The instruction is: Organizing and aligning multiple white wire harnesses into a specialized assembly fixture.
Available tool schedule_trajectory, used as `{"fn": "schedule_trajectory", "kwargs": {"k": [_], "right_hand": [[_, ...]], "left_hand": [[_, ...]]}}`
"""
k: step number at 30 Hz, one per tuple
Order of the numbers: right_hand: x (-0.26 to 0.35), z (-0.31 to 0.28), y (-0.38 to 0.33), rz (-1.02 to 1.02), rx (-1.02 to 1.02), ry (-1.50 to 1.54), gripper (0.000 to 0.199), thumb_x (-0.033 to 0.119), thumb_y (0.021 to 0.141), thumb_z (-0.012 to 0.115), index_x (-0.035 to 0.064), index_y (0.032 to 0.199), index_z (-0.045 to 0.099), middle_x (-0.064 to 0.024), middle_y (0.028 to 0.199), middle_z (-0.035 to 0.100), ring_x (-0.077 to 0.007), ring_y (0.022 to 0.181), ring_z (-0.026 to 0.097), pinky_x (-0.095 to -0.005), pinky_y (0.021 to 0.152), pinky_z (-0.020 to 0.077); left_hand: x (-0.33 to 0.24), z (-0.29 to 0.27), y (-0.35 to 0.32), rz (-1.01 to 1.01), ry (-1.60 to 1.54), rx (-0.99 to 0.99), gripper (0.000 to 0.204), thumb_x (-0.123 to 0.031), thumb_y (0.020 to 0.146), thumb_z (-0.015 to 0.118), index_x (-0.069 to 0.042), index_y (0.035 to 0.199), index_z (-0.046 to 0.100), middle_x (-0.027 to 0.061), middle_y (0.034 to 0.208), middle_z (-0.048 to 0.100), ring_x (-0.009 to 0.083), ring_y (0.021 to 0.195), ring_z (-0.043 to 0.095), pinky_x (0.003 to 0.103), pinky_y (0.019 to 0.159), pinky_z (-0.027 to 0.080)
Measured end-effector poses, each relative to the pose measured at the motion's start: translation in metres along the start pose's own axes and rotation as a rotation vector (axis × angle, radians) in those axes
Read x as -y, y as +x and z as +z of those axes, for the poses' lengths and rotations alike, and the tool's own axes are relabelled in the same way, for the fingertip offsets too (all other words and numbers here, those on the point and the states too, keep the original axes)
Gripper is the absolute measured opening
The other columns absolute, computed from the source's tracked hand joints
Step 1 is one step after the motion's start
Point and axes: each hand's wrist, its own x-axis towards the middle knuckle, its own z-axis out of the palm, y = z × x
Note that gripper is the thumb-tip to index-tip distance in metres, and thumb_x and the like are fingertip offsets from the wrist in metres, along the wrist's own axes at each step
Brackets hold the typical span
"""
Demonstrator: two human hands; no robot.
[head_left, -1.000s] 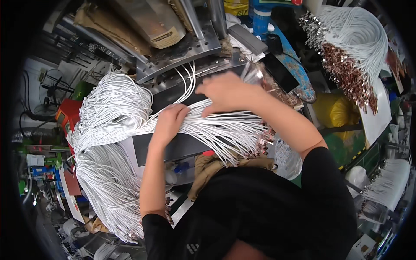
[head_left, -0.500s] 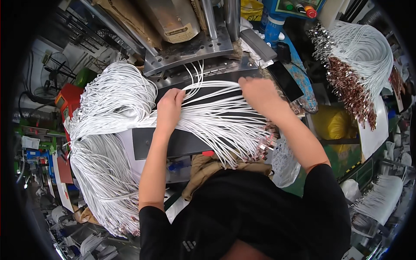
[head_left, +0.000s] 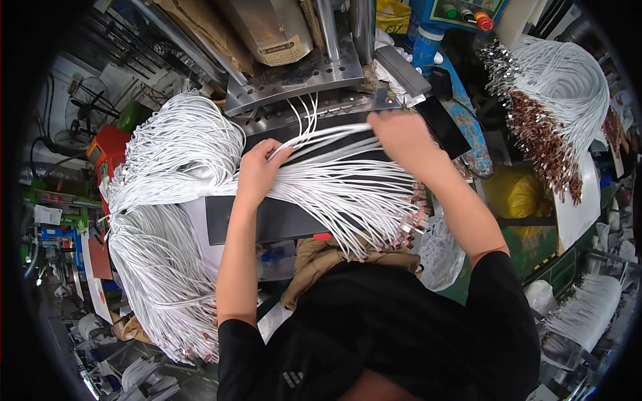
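Note:
A large bundle of white cables (head_left: 334, 190) fans out rightward over a black plate, its metal connector ends (head_left: 413, 224) near the plate's right edge. My left hand (head_left: 262, 166) is closed around several cables at the upper side of the fan, thumb and fingers pinching them. Further right, my right hand (head_left: 404, 139) has its fingertips closed on the same lifted cables (head_left: 328, 136), stretched between both hands. The ends beyond my right fingers are hidden. A few separate cables (head_left: 304, 113) run up under the steel press plate (head_left: 294, 87).
Looped cable bundles (head_left: 177, 144) lie left, with more hanging below (head_left: 164, 267). The press's steel posts (head_left: 328, 30) stand ahead. A phone-like black slab (head_left: 443, 127), a blue bottle (head_left: 426, 50) and a control box with a red button (head_left: 484, 23) are at right. Another cable coil (head_left: 562, 80) hangs far right.
The lifted cables have separated more from the fan below. My left hand has shifted slightly down and its thumb now shows; my right hand has moved slightly up.

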Motion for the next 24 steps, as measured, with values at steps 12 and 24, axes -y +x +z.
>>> {"fn": "schedule_trajectory", "kwargs": {"k": [12, 24], "right_hand": [[0.003, 0.004, -0.016, 0.050, -0.092, 0.187, 0.029, 0.005, 0.079, 0.064, 0.0086, 0.108, 0.067, -0.0061, 0.093, 0.066, -0.0250, 0.088, 0.066, -0.0366, 0.072, 0.0541], [0.040, 0.041, -0.001, 0.273, 0.028, 1.365, 0.029, 0.026, 0.097, 0.062, 0.0046, 0.115, 0.069, -0.0130, 0.103, 0.070, -0.0286, 0.090, 0.067, -0.0357, 0.083, 0.0542]], "left_hand": [[-0.077, -0.025, -0.009, -0.173, 0.227, 0.367, 0.032, -0.031, 0.104, 0.056, -0.003, 0.096, 0.069, 0.0071, 0.083, 0.069, 0.0134, 0.069, 0.058, 0.033, 0.062, 0.046], [-0.072, 0.061, -0.029, -0.473, -0.803, 0.604, 0.033, -0.029, 0.107, 0.050, -0.001, 0.117, 0.065, -0.0042, 0.071, 0.052, 0.0036, 0.054, 0.034, 0.021, 0.049, 0.023]]}}
